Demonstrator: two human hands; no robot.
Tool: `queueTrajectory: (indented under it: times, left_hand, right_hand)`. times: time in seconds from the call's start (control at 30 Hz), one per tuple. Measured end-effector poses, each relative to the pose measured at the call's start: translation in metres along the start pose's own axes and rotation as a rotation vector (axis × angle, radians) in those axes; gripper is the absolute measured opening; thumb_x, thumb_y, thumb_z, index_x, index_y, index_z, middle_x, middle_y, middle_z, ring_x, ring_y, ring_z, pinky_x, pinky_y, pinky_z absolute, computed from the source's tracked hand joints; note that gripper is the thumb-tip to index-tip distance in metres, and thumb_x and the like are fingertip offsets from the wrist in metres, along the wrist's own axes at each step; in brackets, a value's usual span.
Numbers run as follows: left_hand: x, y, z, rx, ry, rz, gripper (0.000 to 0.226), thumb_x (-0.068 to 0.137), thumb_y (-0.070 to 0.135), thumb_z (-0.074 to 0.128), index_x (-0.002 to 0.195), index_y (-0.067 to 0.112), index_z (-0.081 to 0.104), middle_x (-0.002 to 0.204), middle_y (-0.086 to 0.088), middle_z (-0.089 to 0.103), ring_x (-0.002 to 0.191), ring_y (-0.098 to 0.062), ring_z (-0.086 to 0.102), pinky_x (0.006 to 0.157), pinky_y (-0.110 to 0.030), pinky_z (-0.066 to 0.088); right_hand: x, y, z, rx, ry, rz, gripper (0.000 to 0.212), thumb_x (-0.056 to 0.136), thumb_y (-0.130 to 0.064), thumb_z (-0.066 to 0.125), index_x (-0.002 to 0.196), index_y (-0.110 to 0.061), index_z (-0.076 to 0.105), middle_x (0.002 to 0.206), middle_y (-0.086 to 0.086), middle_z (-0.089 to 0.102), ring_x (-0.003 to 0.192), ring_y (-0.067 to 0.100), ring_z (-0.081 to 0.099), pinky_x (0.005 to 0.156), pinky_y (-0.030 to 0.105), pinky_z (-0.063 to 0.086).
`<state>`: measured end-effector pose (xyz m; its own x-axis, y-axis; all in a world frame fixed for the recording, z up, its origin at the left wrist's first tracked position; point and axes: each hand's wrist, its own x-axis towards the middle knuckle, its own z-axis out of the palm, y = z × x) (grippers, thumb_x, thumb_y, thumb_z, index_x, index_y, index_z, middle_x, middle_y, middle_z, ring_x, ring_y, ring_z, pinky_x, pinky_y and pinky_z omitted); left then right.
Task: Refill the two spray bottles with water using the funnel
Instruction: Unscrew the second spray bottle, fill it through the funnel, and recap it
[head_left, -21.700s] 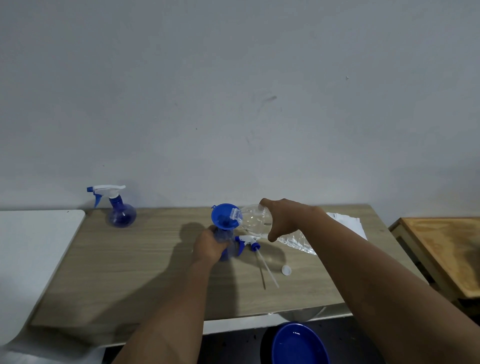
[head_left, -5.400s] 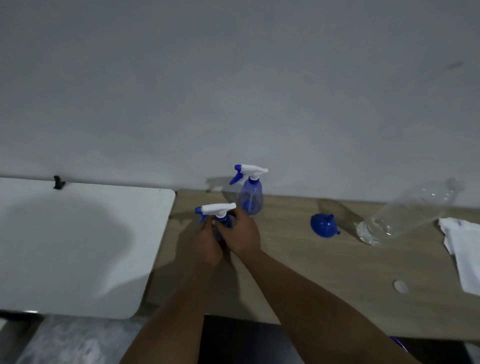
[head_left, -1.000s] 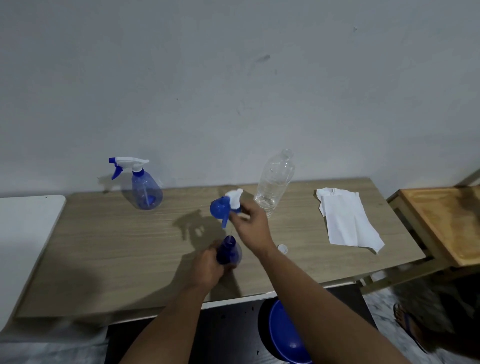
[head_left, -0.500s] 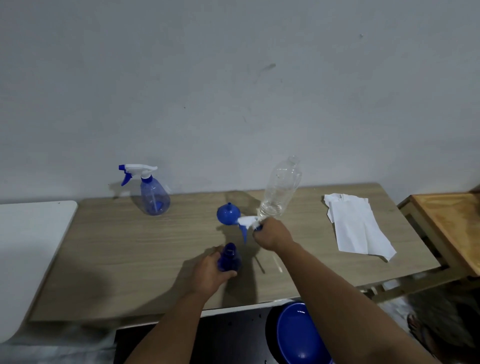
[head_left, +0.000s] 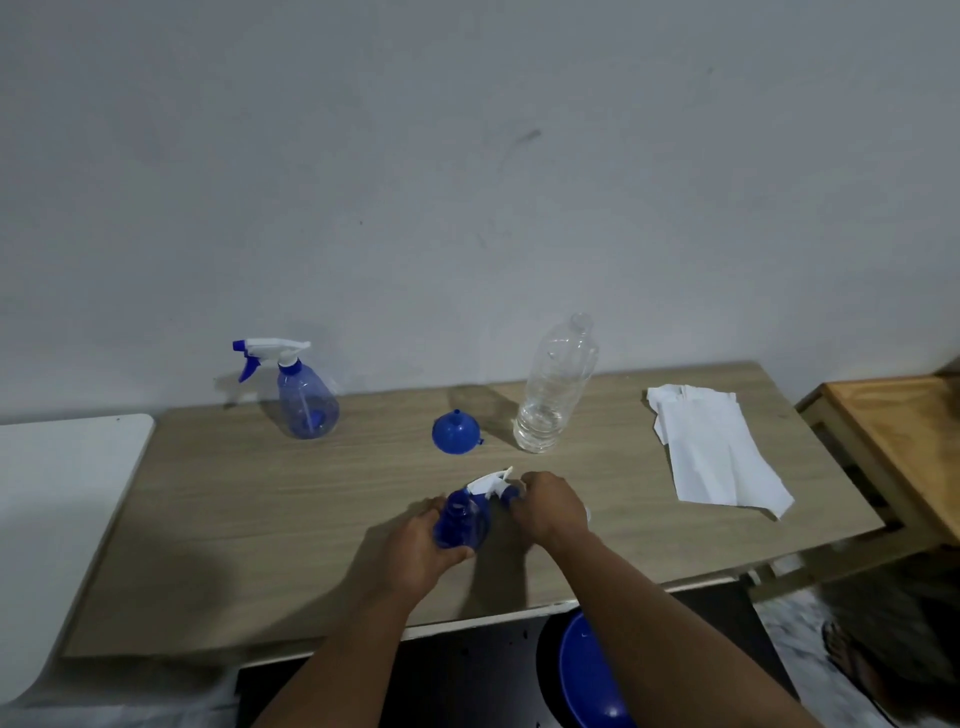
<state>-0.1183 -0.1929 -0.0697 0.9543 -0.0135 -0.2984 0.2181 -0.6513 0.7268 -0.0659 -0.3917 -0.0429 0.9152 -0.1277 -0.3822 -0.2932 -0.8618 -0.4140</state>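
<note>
My left hand (head_left: 415, 551) grips a blue spray bottle (head_left: 460, 525) with its neck uncovered, near the front of the wooden table (head_left: 260, 519). My right hand (head_left: 548, 506) holds the white and blue spray head (head_left: 491, 486) low beside that bottle's neck. The blue funnel (head_left: 456, 433) lies upside down behind them. A clear plastic water bottle (head_left: 556, 387) stands uncapped to its right, with a little water at the bottom. The other spray bottle (head_left: 304, 395) stands capped at the back left by the wall.
White paper towels (head_left: 711, 447) lie on the table's right side. A blue basin (head_left: 587, 675) sits on the floor under the front edge. A white surface (head_left: 57, 493) adjoins on the left, a wooden stool (head_left: 893, 441) on the right.
My right hand has brought the spray head down and left, from beside the water bottle to the neck of the bottle in my left hand.
</note>
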Motion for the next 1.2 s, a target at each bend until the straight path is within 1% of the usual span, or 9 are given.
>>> queueTrajectory:
  times: [0.1, 0.27, 0.4, 0.53, 0.67, 0.8, 0.87, 1.1, 1.2]
  left_hand:
    - [-0.001, 0.002, -0.001, 0.025, 0.006, 0.035, 0.061, 0.063, 0.037, 0.088, 0.118, 0.030, 0.063, 0.102, 0.009, 0.072, 0.092, -0.011, 0.066, 0.086, -0.031, 0.052]
    - [0.002, 0.002, -0.006, 0.016, 0.010, 0.035, 0.060, 0.067, 0.030, 0.087, 0.122, 0.025, 0.063, 0.105, 0.003, 0.071, 0.097, -0.018, 0.066, 0.088, -0.036, 0.053]
    - [0.010, 0.000, -0.008, 0.050, 0.045, 0.010, 0.038, 0.077, 0.027, 0.077, 0.113, 0.022, 0.066, 0.095, -0.003, 0.073, 0.088, -0.025, 0.069, 0.080, -0.035, 0.054]
    - [0.027, -0.010, -0.014, 0.106, 0.038, -0.028, 0.021, 0.087, 0.024, 0.069, 0.108, 0.022, 0.067, 0.098, -0.002, 0.074, 0.090, -0.025, 0.069, 0.075, -0.031, 0.049]
    - [0.048, -0.025, -0.023, 0.074, 0.012, -0.007, 0.028, 0.086, 0.018, 0.072, 0.113, 0.022, 0.067, 0.106, -0.003, 0.074, 0.097, -0.024, 0.069, 0.083, -0.034, 0.052]
    - [0.058, -0.022, -0.035, 0.012, -0.059, 0.008, 0.063, 0.070, 0.043, 0.085, 0.126, 0.030, 0.059, 0.108, 0.013, 0.070, 0.096, -0.008, 0.066, 0.074, -0.020, 0.043]
    - [0.061, -0.020, -0.038, 0.002, -0.072, -0.012, 0.071, 0.066, 0.047, 0.085, 0.130, 0.035, 0.055, 0.112, 0.012, 0.071, 0.099, -0.009, 0.067, 0.073, -0.016, 0.040]
    - [0.059, -0.020, -0.039, 0.021, -0.039, 0.046, 0.067, 0.069, 0.047, 0.079, 0.130, 0.032, 0.056, 0.113, 0.005, 0.073, 0.100, -0.015, 0.069, 0.085, -0.028, 0.053]
    - [0.061, -0.023, -0.035, 0.066, -0.022, 0.052, 0.053, 0.081, 0.035, 0.075, 0.130, 0.022, 0.059, 0.114, -0.002, 0.073, 0.100, -0.020, 0.070, 0.088, -0.036, 0.054]
  right_hand:
    - [-0.004, -0.003, -0.008, 0.039, 0.033, -0.060, 0.037, 0.094, -0.030, 0.065, 0.128, -0.016, 0.071, 0.126, 0.009, 0.073, 0.117, 0.030, 0.067, 0.095, 0.037, 0.053]
    - [0.009, -0.034, -0.021, 0.063, 0.002, -0.141, 0.050, 0.094, -0.026, 0.063, 0.144, -0.020, 0.060, 0.133, 0.003, 0.070, 0.121, 0.024, 0.066, 0.099, 0.036, 0.053]
    - [0.036, -0.072, -0.028, 0.006, -0.038, -0.236, 0.043, 0.089, -0.020, 0.063, 0.132, -0.020, 0.063, 0.117, 0.005, 0.072, 0.108, 0.028, 0.070, 0.090, 0.041, 0.058]
    - [0.072, -0.105, -0.024, -0.169, -0.097, -0.276, 0.054, 0.093, -0.029, 0.067, 0.143, -0.016, 0.051, 0.137, 0.012, 0.060, 0.121, 0.033, 0.062, 0.092, 0.040, 0.053]
    - [0.106, -0.132, -0.012, -0.352, -0.154, -0.271, 0.061, 0.087, -0.034, 0.073, 0.139, -0.014, 0.050, 0.137, 0.014, 0.057, 0.122, 0.036, 0.060, 0.085, 0.038, 0.049]
    - [0.122, -0.153, -0.005, -0.503, -0.240, -0.220, 0.073, 0.077, -0.043, 0.087, 0.137, -0.014, 0.056, 0.135, 0.011, 0.061, 0.125, 0.035, 0.060, 0.099, 0.048, 0.056]
    - [0.127, -0.156, -0.001, -0.555, -0.275, -0.189, 0.074, 0.076, -0.042, 0.090, 0.136, -0.014, 0.060, 0.135, 0.011, 0.062, 0.124, 0.035, 0.061, 0.098, 0.051, 0.057]
    - [0.136, -0.146, 0.016, -0.560, -0.205, -0.234, 0.064, 0.084, -0.025, 0.082, 0.141, -0.012, 0.054, 0.141, 0.015, 0.056, 0.129, 0.031, 0.058, 0.097, 0.043, 0.057]
    - [0.136, -0.139, 0.010, -0.478, -0.212, -0.227, 0.066, 0.077, -0.031, 0.085, 0.133, -0.011, 0.055, 0.131, 0.012, 0.062, 0.118, 0.030, 0.064, 0.080, 0.038, 0.055]
